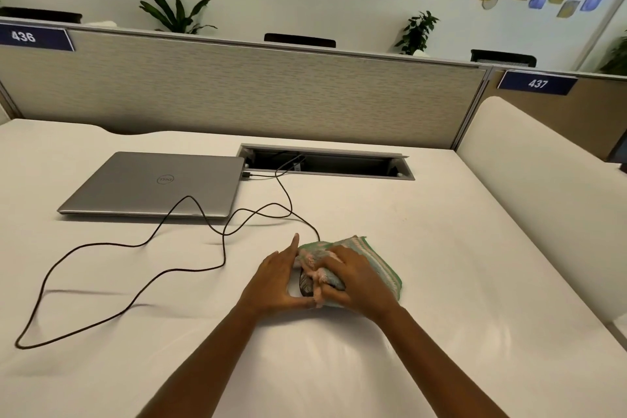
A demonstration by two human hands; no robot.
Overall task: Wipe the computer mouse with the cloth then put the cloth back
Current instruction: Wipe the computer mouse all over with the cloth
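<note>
While the right hand [356, 278] presses the bunched cloth [380, 268] over the computer mouse [305, 285], fingers curled into it | left hand [278, 282] at 9 o'clock, fingers together, steadying | risk: slack cable [135, 244] snags, mouse skids on table [441, 248]

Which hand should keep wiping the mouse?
Right. The right hand is bunched on the cloth, which lies over the mouse. The left hand holds no cloth; it rests against the mouse's left side, probably steadying it.
</note>
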